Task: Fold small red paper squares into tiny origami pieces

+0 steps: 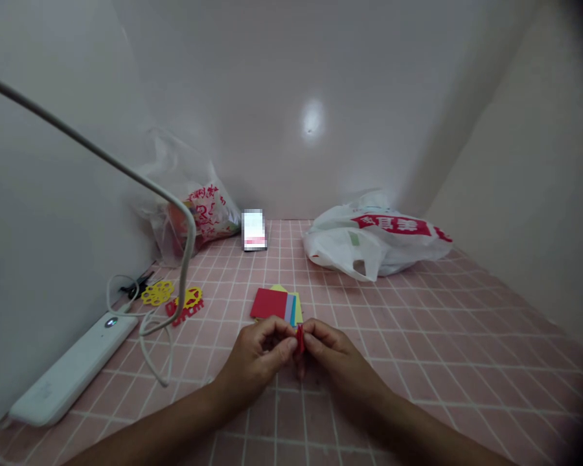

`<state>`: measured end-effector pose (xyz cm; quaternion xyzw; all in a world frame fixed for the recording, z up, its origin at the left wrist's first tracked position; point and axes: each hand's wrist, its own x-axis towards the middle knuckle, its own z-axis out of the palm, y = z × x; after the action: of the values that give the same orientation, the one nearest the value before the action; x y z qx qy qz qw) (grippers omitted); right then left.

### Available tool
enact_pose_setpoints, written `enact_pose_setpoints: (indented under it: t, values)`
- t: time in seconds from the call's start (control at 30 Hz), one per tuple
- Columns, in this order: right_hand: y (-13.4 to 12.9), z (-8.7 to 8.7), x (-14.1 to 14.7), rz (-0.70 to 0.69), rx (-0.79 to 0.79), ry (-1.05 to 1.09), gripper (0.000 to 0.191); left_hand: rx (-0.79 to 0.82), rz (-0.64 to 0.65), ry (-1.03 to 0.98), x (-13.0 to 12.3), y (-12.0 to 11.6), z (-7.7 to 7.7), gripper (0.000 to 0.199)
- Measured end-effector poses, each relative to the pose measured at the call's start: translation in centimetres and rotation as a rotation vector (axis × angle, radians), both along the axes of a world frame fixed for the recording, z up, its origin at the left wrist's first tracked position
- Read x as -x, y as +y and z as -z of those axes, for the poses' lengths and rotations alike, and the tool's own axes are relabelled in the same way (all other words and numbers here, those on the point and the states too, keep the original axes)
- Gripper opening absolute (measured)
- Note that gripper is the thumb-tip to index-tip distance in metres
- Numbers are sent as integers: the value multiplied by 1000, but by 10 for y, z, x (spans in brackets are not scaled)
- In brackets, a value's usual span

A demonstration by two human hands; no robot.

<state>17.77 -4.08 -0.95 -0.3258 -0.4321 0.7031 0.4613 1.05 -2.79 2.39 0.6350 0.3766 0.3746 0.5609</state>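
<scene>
Between my two hands is a small piece of folded red paper (300, 339), held upright and seen nearly edge-on. My left hand (267, 349) pinches it from the left with thumb and fingers. From the other side my right hand (333, 349) pinches it too, its fingertips close to the left ones. Just beyond my hands lies a fanned stack of coloured paper sheets (271, 303), red on top with lilac, blue and yellow edges showing. My fingers hide part of the stack's near edge and some of the folded paper.
Yellow and red plastic stencil shapes (188, 299) lie to the left, near a white power strip (72, 372) with a looping white cable (190, 259). At the back are a clear plastic bag (199, 217), a lit phone (254, 230) and a white plastic bag (374, 236).
</scene>
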Motion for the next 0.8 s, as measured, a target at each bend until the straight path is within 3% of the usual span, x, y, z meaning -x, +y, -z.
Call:
enact_pose_setpoints:
  t: [0.17,0.33,0.43,0.7,0.8]
  values:
    - [-1,2,2,-14,62,33,33,-7,-15,28,-2,0,2,5]
    - [-2,2,4,-45,79,77,31,-104,-110,64,-1,-3,2,18]
    - [-3,3,5,-56,83,103,28,-141,-86,47,0,-5,0,14]
    - [-3,7,5,-92,66,113,25,-71,-87,21,-1,-4,-4,14]
    - [-4,3,5,-52,11,20,25,-96,-121,24,-2,-5,-2,14]
